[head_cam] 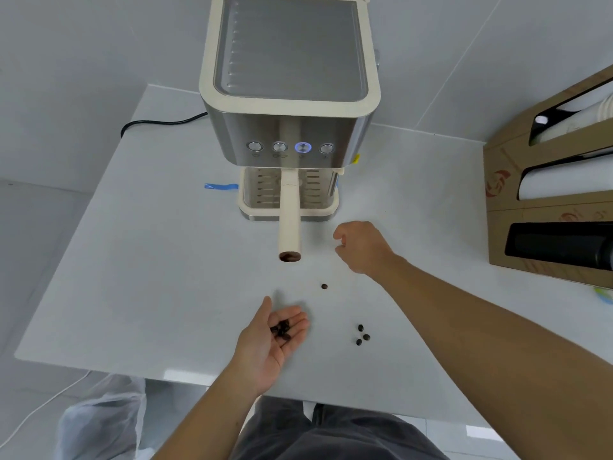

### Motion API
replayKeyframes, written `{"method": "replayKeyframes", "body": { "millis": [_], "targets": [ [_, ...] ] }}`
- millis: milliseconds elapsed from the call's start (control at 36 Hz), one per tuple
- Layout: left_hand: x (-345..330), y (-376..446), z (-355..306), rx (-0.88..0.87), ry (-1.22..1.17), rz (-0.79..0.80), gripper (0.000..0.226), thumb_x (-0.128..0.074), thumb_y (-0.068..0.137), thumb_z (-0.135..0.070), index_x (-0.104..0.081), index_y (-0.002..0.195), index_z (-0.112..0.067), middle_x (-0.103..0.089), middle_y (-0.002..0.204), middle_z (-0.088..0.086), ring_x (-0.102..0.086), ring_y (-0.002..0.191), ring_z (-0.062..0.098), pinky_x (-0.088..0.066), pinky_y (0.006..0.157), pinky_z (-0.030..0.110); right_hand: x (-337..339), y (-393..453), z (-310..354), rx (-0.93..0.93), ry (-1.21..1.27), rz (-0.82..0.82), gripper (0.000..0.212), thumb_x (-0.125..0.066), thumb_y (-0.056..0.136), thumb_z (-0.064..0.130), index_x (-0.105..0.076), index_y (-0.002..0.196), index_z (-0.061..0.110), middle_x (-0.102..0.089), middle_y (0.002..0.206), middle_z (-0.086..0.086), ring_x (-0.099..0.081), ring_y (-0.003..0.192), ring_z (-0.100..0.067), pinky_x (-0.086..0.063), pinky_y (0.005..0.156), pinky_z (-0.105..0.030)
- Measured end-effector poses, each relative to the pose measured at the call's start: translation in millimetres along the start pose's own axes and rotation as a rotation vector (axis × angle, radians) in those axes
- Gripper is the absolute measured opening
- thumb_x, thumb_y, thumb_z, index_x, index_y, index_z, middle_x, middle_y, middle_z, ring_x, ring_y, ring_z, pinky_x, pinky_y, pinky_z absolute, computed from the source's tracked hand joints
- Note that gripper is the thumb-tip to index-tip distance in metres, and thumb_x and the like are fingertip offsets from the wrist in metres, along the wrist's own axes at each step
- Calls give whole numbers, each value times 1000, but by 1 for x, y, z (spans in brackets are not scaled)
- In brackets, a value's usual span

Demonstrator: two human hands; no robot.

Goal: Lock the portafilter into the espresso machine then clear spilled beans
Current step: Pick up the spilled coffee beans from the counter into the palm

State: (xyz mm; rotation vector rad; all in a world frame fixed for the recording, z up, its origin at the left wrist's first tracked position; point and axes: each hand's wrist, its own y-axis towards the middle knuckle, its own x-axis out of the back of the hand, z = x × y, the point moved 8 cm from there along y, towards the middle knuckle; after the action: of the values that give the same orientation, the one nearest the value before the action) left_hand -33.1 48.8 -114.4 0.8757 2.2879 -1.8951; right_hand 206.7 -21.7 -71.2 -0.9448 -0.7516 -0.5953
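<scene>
With the portafilter [289,220] seated, left hand [272,340] lies open cupping beans; right hand [360,247], loosely curled beside its handle, grips nothing visible; remaining loose beans [362,335], judged light, hard and rolling, suit fingertip pinches.

Two bare forearms with no sleeves, watch, rings or gloves in view. The left hand [268,340] and the right hand [361,247] are both uncovered, with short nails as far as can be told. Below the near edge of the counter [132,260], dark grey trousers [331,433] with soft folds cover the person's legs.
</scene>
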Motion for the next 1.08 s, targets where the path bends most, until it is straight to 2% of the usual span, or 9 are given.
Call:
{"method": "replayKeyframes", "body": {
  "millis": [139, 194, 417, 528, 639, 722, 917, 1000, 1083],
  "targets": [
    [6, 1, -4, -11, -15, -15, 58, -51, 97, -43, -75, 87, 9, -75, 89, 23, -75, 77, 29, -63, 68, 37, 0, 4, 10, 1, -221, 59, 13, -55, 91, 4, -67, 96, 3, -69, 102, -11, -64, 86, -24, -55, 76, -29],
    [8, 1, -5, -9, -32, -18, 58, -52, 97, -43, -75, 87, 9, -74, 89, 23, -75, 77, 29, -62, 68, 37, 0, 6, 12, -6, -271, 61, 18, -54, 91, 4, -69, 101, 5, -69, 104, -10, -65, 87, -23, -57, 78, -29],
    [8, 4, -6, -5, -34, -15, 58, -52, 96, -44, -76, 88, 8, -75, 89, 22, -75, 77, 28, -61, 65, 36, -3, 7, 14, -27, -247, 64, 20, -53, 87, 0, -68, 99, 6, -66, 100, -11, -58, 76, -23, -57, 73, -34],
    [7, 5, -7, -5, -27, -5, 58, -51, 96, -45, -76, 88, 7, -75, 90, 22, -75, 77, 28, -61, 65, 36, -1, 5, 14, -15, -241, 64, 12, -52, 84, -2, -60, 78, 5, -59, 82, -10, -53, 70, -24, -47, 58, -30],
    [8, 5, -7, -6, -19, -8, 58, -51, 96, -45, -76, 87, 7, -75, 89, 22, -75, 76, 27, -61, 65, 35, 1, 2, 13, 20, -211, 50, 19, -53, 85, -2, -70, 95, -2, -71, 100, -14, -68, 91, -31, -59, 80, -39],
    [6, 6, -5, -3, -13, -7, 58, -51, 97, -45, -76, 86, 7, -75, 88, 21, -75, 75, 27, -62, 65, 35, 1, -2, 9, 29, -146, 30, 23, -55, 81, -3, -69, 98, -7, -71, 108, -22, -67, 98, -38, -58, 83, -48],
    [-3, 3, -3, 9, 1, 12, 56, -50, 98, -43, -72, 96, 8, -74, 89, 21, -74, 76, 27, -62, 69, 36, -8, -32, 3, 55, 156, -13, 18, -62, 79, 5, -68, 77, 22, -62, 80, 8, -63, 76, -15, -56, 65, -24],
    [-7, 3, -2, 12, -9, 32, 55, -48, 99, -40, -71, 96, 10, -74, 92, 24, -74, 78, 29, -62, 67, 36, -21, -53, 10, 98, 247, 25, 20, -64, 77, 4, -69, 76, 23, -60, 71, 16, -59, 64, -1, -45, 55, -4],
    [-9, 4, -1, 10, -15, 47, 56, -47, 101, -36, -74, 89, 11, -74, 95, 27, -75, 80, 30, -62, 66, 36, -32, -75, 22, 151, 295, 42, 17, -65, 76, 4, -73, 79, 19, -58, 67, 18, -56, 59, 7, -44, 58, -2]
  ]
}}
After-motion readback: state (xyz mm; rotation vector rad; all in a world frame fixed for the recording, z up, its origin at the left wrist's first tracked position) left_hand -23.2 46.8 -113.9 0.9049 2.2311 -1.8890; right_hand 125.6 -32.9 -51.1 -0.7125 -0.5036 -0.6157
